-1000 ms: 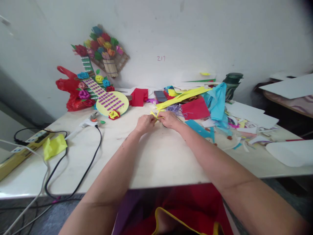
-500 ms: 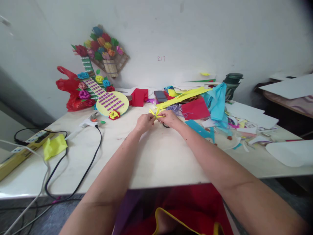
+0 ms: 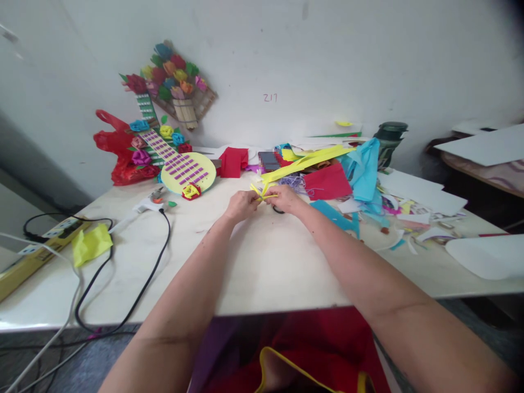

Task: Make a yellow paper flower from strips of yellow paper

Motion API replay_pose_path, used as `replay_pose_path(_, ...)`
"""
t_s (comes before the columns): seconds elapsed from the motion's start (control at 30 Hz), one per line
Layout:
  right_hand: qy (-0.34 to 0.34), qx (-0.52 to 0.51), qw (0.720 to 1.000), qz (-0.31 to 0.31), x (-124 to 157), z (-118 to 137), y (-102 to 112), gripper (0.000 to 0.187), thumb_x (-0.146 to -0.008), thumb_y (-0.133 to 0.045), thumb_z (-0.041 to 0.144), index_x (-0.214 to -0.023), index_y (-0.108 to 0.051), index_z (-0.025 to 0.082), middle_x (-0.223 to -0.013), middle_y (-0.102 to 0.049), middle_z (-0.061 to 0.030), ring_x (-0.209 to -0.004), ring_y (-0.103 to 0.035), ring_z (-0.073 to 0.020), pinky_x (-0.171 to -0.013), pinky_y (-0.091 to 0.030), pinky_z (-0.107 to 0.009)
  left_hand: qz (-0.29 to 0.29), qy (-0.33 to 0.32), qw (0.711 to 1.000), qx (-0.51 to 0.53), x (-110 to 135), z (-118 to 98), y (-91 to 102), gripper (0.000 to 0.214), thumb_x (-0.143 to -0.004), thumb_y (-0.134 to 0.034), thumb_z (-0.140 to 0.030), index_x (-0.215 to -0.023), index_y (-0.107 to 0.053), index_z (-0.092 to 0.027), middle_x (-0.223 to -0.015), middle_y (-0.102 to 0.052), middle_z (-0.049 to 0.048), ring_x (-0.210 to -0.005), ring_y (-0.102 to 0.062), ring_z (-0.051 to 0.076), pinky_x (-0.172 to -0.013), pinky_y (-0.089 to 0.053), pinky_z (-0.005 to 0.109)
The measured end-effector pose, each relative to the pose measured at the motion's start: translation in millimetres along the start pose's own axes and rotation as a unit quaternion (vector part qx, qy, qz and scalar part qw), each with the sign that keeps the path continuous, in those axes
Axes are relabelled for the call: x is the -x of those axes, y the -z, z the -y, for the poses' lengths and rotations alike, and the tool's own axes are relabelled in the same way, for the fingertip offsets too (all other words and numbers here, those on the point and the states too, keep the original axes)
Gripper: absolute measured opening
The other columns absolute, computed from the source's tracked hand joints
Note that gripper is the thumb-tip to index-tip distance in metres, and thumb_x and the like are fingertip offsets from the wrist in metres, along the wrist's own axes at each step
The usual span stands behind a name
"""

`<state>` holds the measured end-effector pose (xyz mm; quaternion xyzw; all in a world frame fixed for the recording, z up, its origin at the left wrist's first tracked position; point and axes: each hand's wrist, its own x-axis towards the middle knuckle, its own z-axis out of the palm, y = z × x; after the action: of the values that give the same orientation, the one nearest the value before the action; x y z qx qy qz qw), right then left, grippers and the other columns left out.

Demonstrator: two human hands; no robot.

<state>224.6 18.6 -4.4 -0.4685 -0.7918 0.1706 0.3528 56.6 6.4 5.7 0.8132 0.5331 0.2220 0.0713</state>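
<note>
White tool [image 3: 148, 205] with black cord [image 3: 169, 234] lay left. Farther back, rightward: yellow guitar-shaped craft [image 3: 189, 168], red-yellow flower [image 3: 191, 190] at near edge. Left hand [image 3: 242, 204]: fingers were clamped on yellow strips [image 3: 263, 192]. Strips sat between both hands, over far middle of white table [image 3: 270, 262]. Right hand [image 3: 287, 198]: fingers were pinched on same strips, black loop [image 3: 278, 210] just under. Right of hands: blue paper [image 3: 332, 215], red sheet [image 3: 327, 183] farther.

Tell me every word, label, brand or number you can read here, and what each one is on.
"217": handwritten in red on the wall.
Any markings on the yellow power strip or dark green bottle are too small or blurred to read.
</note>
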Motion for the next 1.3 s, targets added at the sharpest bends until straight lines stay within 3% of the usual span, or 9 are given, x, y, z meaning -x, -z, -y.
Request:
replay_pose_path(0.1,0.005,0.025,1.000,0.010,1,0,2,0.013,-0.067,-0.058,0.014,-0.075,-0.068,0.016,-0.069,-0.066,-0.0004,-0.065,-0.056,-0.0123,-0.058,-0.037,-0.021,0.013,-0.008,1.000,-0.008,1,-1,1.8,0.022,-0.075,-0.047,-0.030,-0.067,-0.064,-0.019,-0.062,-0.064,0.0017,-0.059,-0.054,0.014,-0.055,-0.032,0.024)
replay_pose_path(0.33,-0.011,0.123,0.991,-0.054,2,7,-6,0.021,-0.074,-0.057,0.034,-0.084,-0.069,0.019,-0.082,-0.070,-0.0042,-0.074,-0.060,-0.0173,-0.060,-0.037,-0.025,-0.027,0.024,0.999,0.026,-1,-3,-2.3,0.023,-0.076,-0.048,-0.030,-0.070,-0.065,-0.017,-0.062,-0.065,0.0036,-0.059,-0.055,0.015,-0.056,-0.035,0.023)
replay_pose_path(0.57,-0.030,0.139,0.986,-0.091,5,12,-8,0.018,-0.075,-0.055,0.028,-0.084,-0.069,0.020,-0.082,-0.070,-0.0048,-0.076,-0.061,-0.0186,-0.065,-0.040,-0.027,-0.035,-0.012,0.999,0.019,-3,-1,-5.1,0.028,-0.079,-0.045,-0.032,-0.062,-0.062,-0.016,-0.058,-0.063,0.0037,-0.057,-0.053,0.014,-0.055,-0.033,0.024)
replay_pose_path(0.83,0.015,0.160,0.986,-0.048,5,13,-4,0.017,-0.074,-0.056,0.022,-0.083,-0.070,0.020,-0.081,-0.070,-0.0051,-0.074,-0.060,-0.0177,-0.061,-0.037,-0.025,-0.006,-0.008,0.999,-0.051,2,-6,-0.6,0.023,-0.079,-0.045,-0.028,-0.073,-0.065,-0.019,-0.065,-0.065,0.0039,-0.064,-0.057,0.017,-0.057,-0.033,0.025)
replay_pose_path(1.07,0.021,0.035,0.999,0.023,4,-1,4,0.012,-0.067,-0.058,0.015,-0.071,-0.069,0.017,-0.062,-0.064,-0.0002,-0.061,-0.055,-0.0122,-0.058,-0.037,-0.022,0.037,-0.073,0.992,-0.092,4,-4,-0.6,0.021,-0.078,-0.043,-0.023,-0.081,-0.063,-0.021,-0.071,-0.065,0.0031,-0.067,-0.057,0.016,-0.057,-0.032,0.024)
replay_pose_path(1.3,-0.016,-0.112,0.993,0.044,2,-7,1,0.006,-0.064,-0.057,0.015,-0.064,-0.063,0.014,-0.051,-0.056,0.0027,-0.050,-0.050,-0.0088,-0.051,-0.037,-0.020,0.028,-0.051,0.996,-0.074,2,-4,-1.8,0.020,-0.077,-0.043,-0.026,-0.079,-0.062,-0.019,-0.072,-0.066,0.0043,-0.066,-0.057,0.017,-0.056,-0.033,0.024)
